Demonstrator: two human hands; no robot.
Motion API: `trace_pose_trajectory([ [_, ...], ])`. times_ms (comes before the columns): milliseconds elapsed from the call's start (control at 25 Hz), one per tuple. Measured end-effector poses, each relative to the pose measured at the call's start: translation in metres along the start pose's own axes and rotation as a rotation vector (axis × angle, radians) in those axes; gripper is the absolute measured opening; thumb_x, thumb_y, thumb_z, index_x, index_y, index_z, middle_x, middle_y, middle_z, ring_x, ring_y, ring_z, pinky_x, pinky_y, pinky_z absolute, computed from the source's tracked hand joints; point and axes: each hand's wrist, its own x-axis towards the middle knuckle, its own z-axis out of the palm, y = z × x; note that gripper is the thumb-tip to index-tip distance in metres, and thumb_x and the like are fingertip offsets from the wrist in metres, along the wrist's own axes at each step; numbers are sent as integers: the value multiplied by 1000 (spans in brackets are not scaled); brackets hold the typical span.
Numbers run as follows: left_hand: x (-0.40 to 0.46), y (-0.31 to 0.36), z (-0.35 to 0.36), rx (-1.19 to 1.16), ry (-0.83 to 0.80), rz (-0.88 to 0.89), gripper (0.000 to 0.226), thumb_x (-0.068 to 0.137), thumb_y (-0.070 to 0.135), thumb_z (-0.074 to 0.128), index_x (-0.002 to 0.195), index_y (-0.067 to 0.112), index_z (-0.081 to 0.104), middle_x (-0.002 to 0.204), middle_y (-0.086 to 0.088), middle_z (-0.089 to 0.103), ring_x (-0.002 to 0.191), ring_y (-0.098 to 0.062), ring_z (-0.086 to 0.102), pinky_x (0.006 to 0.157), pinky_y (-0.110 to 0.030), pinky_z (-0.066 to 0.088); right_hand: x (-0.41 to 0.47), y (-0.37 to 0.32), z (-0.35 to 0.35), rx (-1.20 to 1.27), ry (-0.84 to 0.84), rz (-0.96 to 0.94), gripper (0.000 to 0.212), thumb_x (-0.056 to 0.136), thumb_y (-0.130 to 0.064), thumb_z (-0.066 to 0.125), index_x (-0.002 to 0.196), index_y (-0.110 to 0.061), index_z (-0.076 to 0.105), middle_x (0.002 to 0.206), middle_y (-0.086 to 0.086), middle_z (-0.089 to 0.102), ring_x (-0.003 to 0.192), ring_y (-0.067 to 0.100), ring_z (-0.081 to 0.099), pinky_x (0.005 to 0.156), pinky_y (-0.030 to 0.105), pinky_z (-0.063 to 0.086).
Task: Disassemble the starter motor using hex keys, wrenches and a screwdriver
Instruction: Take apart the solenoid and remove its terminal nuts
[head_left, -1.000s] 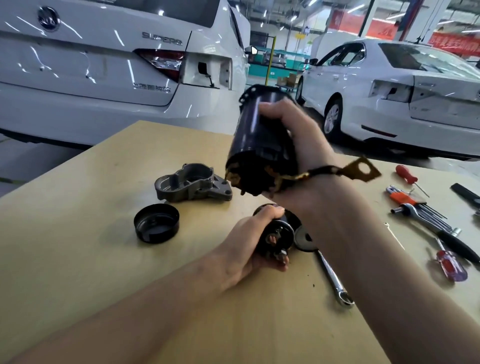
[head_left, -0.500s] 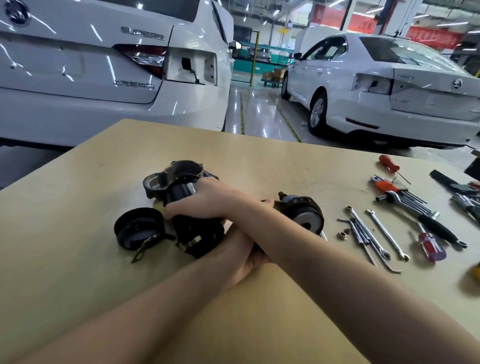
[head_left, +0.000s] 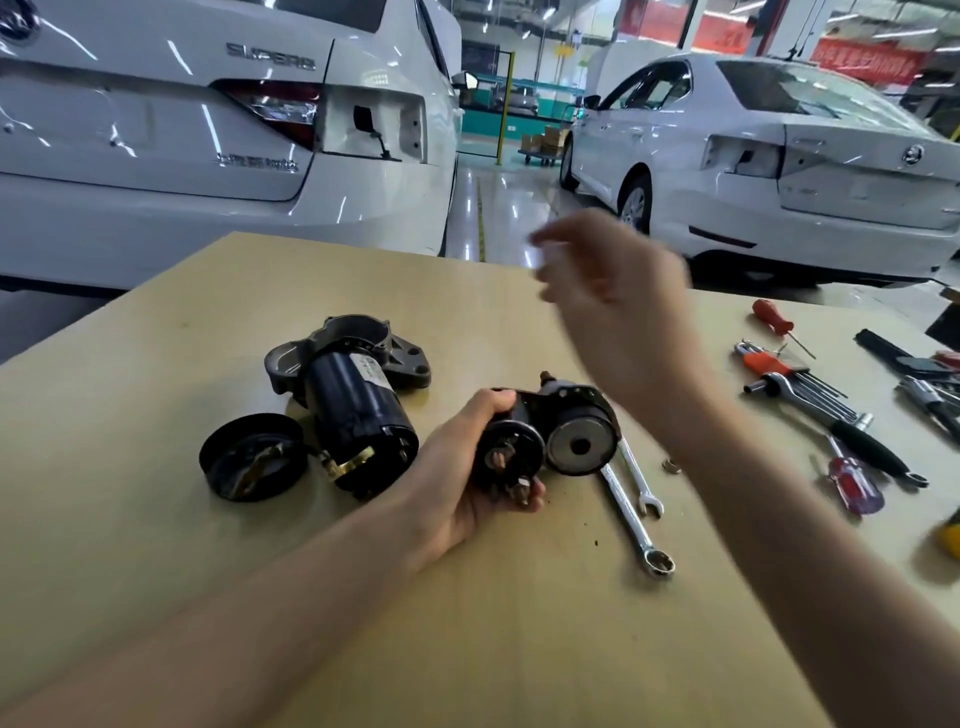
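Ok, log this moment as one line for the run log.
left hand: grips solenoid assembly | right hand: raised, blurred, empty | motor housing: lying on table

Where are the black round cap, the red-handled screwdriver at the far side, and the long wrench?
Black round cap (head_left: 253, 457): head view, on its hollow inside.
Red-handled screwdriver (head_left: 772, 317): head view, on the red handle.
Long wrench (head_left: 631, 519): head view, mid-shaft.
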Motion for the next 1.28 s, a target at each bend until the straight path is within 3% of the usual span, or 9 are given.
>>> trace_pose_trajectory([
  [80,1,1,1,-85,30,24,25,90,31,57,91,6,58,64,-13,59,50,-24,56,46,-29,53,0,36,-37,-39,99,207,12,91,-15,53,94,-18,64,75,-3,67,62,14,63,65,34,53],
  [200,6,2,0,-228,26,29,26,90,31,57,91,5,59,67,-14,58,50,-24,57,48,-30,55,-27,82,-53,-125,-23,478,19,88,-4,51,98,-10,66,75,11,67,52,22,56,52,35,47],
  [320,9,0,-4,-259,0,34,35,83,32,61,100,2,56,72,-17,59,52,-27,60,51,-33,57,-39,101,-62,-177,-154,569,21,86,1,50,95,-7,67,70,13,66,42,19,51,36,20,37],
  [560,9,-6,-11,-242,-121,137,55,73,36,63,111,-4,58,90,-22,66,79,-36,70,64,-35,59,-37,108,-87,-334,-210,561,16,84,-2,57,85,-8,73,60,8,66,36,7,48,33,12,32],
  [720,9,-8,-11,-158,-198,254,41,77,35,63,104,5,71,105,-16,70,102,-33,67,73,-33,59,-47,88,-58,-203,-377,524,13,81,-16,71,75,-6,69,48,3,57,27,3,41,33,13,31],
  [840,9,-9,-8,-94,-158,277,26,77,36,64,84,15,78,98,-12,73,99,-30,68,70,-31,58,-60,81,-37,-425,-525,450,21,74,-33,73,72,-13,67,48,5,60,34,11,51,45,22,42],
  [960,8,-6,-8,-95,-90,267,31,75,41,72,84,12,74,90,-14,71,90,-31,71,61,-30,58,-64,78,-30,-612,-577,449,29,78,-31,63,77,-1,63,63,20,59,49,22,46,49,27,38],
  [1120,10,-5,-3,0,-46,276,50,72,51,59,94,7,65,84,-16,71,77,-27,72,60,-27,56,-66,68,-19,-865,-629,344,40,86,-33,52,58,-13,31,61,3,34,50,17,29,43,27,20],
  [1280,10,-7,-2,35,-4,297,49,71,56,55,86,11,67,74,-14,69,70,-24,72,58,-25,55,-65,69,-13,-906,-645,316,41,87,-35,49,57,-13,30,61,1,32,57,23,35,45,25,18],
])
